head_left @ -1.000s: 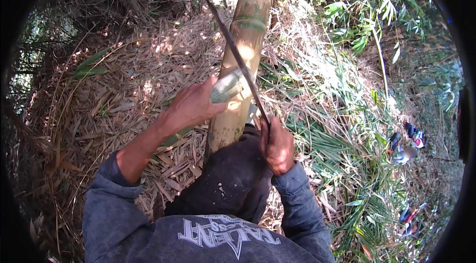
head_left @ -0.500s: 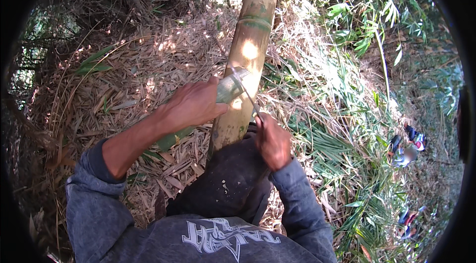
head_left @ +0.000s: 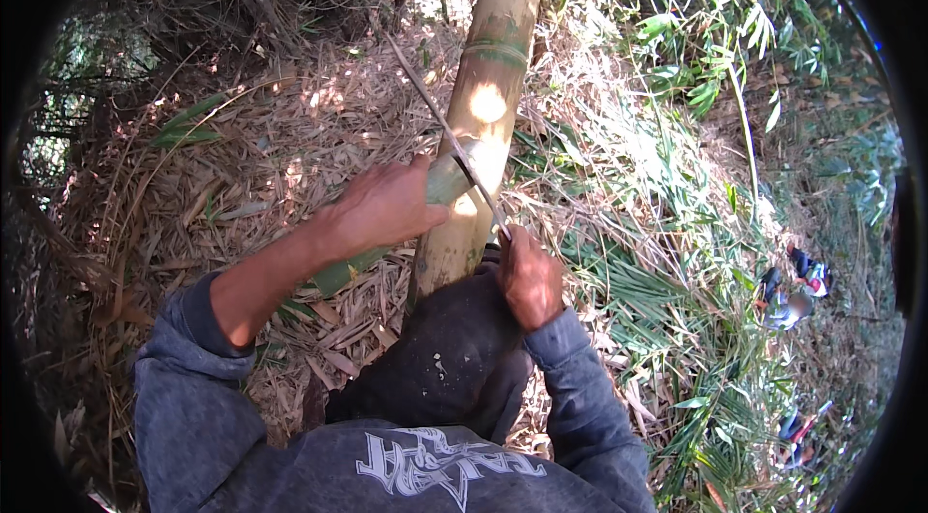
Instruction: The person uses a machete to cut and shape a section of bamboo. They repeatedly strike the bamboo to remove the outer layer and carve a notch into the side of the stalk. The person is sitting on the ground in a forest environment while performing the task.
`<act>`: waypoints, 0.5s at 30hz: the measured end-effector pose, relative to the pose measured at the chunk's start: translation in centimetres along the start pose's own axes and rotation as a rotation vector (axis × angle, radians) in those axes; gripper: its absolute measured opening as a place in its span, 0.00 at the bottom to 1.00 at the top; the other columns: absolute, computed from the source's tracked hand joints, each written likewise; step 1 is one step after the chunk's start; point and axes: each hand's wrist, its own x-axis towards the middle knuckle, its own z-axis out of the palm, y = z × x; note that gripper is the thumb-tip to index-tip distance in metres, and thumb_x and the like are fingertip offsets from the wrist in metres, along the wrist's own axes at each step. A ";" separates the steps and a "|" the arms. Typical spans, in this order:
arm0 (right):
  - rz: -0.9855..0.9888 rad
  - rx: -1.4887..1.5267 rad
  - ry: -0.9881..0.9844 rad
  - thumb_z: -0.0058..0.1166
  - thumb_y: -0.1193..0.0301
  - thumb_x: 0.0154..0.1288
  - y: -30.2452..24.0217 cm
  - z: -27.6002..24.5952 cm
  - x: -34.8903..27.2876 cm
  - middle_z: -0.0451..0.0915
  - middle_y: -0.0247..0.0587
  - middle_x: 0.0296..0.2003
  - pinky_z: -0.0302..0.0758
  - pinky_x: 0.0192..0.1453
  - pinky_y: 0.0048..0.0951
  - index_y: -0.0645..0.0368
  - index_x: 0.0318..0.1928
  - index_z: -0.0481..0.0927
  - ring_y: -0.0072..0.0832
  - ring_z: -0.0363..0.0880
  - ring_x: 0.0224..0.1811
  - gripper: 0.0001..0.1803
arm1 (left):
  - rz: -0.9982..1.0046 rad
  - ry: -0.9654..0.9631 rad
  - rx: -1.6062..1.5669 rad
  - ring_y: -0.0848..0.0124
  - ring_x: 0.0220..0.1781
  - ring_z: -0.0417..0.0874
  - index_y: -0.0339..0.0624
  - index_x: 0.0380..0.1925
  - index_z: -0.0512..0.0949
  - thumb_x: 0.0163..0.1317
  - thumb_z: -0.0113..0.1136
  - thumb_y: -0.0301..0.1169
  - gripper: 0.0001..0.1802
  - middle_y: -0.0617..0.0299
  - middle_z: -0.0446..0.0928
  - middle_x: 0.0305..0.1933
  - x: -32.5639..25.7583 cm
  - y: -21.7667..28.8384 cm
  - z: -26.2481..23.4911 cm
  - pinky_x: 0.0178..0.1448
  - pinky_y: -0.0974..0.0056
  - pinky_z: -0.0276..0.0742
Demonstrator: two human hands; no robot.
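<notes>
My left hand (head_left: pixel 387 205) is closed around a short green bamboo stem (head_left: pixel 450 181), whose far end rests across a thick yellowish bamboo pole (head_left: pixel 483 112). The stem's other end (head_left: pixel 338 276) shows below my left wrist. In my right hand (head_left: pixel 531 276), the fingers wrap the handle of a long, narrow blade (head_left: pixel 423 92), which hides most of that handle. Seen nearly edge-on, the blade crosses the stem near its end, beside a dark gap. Whether it is a saw or a machete, I cannot tell.
Dry bamboo leaves (head_left: pixel 290 141) cover the ground. Green cut foliage (head_left: pixel 628 276) lies to the right, below leafy branches (head_left: pixel 710 39). A person (head_left: pixel 788 310) is farther off at the right edge. My knee (head_left: pixel 440 329) is against the pole's near end.
The blade, blurred and short-looking before, now stretches far up and left past the pole. My right hand has shifted slightly left and up; my left hand still grips the stem.
</notes>
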 end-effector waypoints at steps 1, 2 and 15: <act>0.007 0.066 -0.005 0.54 0.72 0.69 -0.1 -0.1 0.1 0.78 0.51 0.25 0.73 0.24 0.45 0.59 0.39 0.71 0.50 0.76 0.20 0.06 | -0.007 -0.012 -0.019 0.41 0.47 0.84 0.24 0.59 0.65 0.57 0.63 0.49 0.42 0.32 0.81 0.43 -0.2 0.2 -0.3 0.53 0.46 0.78; 0.015 0.131 -0.010 0.53 0.72 0.70 -0.2 -0.1 0.1 0.77 0.51 0.24 0.72 0.23 0.45 0.60 0.39 0.71 0.50 0.76 0.20 0.06 | -0.014 -0.025 -0.037 0.41 0.48 0.84 0.25 0.59 0.65 0.57 0.64 0.50 0.42 0.32 0.80 0.44 -0.4 0.3 -0.4 0.53 0.46 0.78; 0.201 0.492 -0.067 0.52 0.69 0.74 0.2 -2.7 2.0 0.71 0.55 0.17 0.64 0.25 0.45 0.65 0.37 0.71 0.52 0.71 0.19 0.11 | 0.097 0.220 -0.255 0.51 0.47 0.85 0.41 0.59 0.71 0.52 0.69 0.46 0.36 0.46 0.82 0.45 2.8 -3.3 3.2 0.49 0.52 0.79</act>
